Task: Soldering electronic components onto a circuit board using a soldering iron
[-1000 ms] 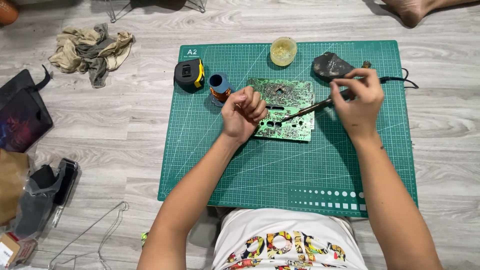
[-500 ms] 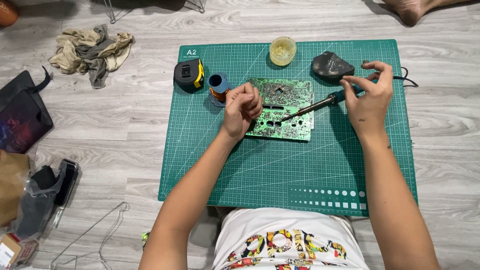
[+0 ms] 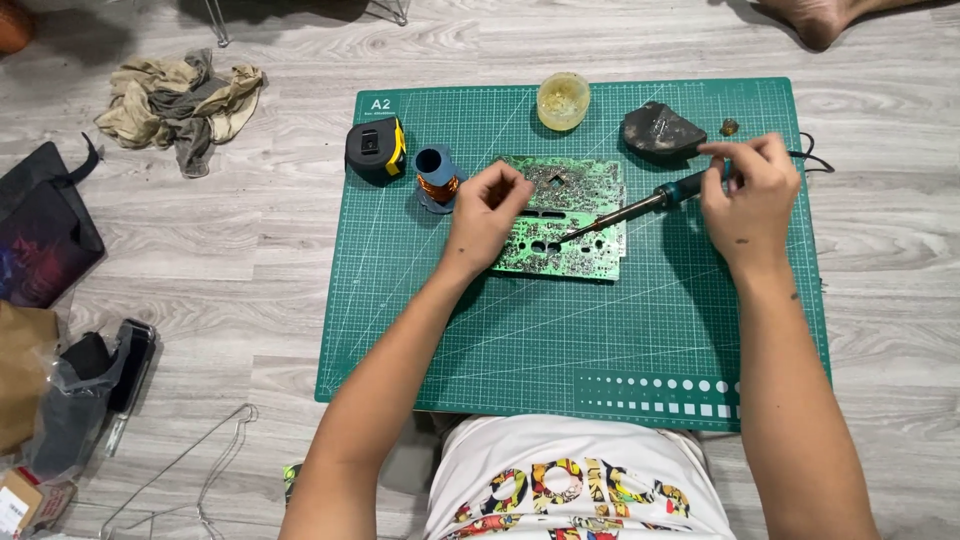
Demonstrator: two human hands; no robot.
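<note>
On the green mat (image 3: 560, 350), the near half lies bare, with open floor (image 3: 250, 250) to the left. Left hand (image 3: 487, 212) rests curled on the board (image 3: 575, 215), fingertips pinched together; I cannot tell on what. Right hand (image 3: 750, 190) pinches the iron (image 3: 640, 207), its tip on the board's middle. Along the far edge stand a tape measure (image 3: 375, 150), blue spool (image 3: 437, 178), yellow tub (image 3: 563, 100) and dark sponge (image 3: 660, 132). Rags (image 3: 180, 100) lie far left.

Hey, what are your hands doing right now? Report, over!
Right hand grips soldering iron, tip on circuit board. Left hand rests on board's left edge. Copper wire spool just beside left hand, nothing blocking.
</note>
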